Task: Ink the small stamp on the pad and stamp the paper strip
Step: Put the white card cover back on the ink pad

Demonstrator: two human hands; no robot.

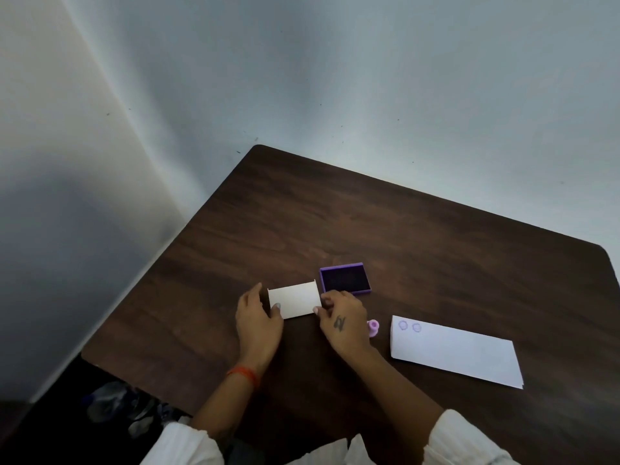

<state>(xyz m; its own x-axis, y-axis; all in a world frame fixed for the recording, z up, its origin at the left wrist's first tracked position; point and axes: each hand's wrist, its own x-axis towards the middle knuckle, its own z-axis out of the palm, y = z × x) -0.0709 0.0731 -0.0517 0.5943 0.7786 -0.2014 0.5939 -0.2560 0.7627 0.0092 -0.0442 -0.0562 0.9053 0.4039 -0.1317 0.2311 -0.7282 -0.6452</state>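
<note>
Left hand (258,318) grips left edge of white box (295,301), thumb on top. Right hand (343,317) pinches its right edge. Purple ink pad (345,278) open just behind. Pink stamp (373,327) rests on worktop (436,243) beside right hand. Paper strip (459,352) far right, two purple prints at its left end.

Left hand (258,322) gripping one end of a small white cardboard cover (295,300), thumb on top, right hand (342,318) with curled fingertips pinching the opposite end, both bare forearms stretched forward

Ink pad (345,278) behind lid (294,300), stamp (373,327) between lid and paper strip (456,354)
</note>
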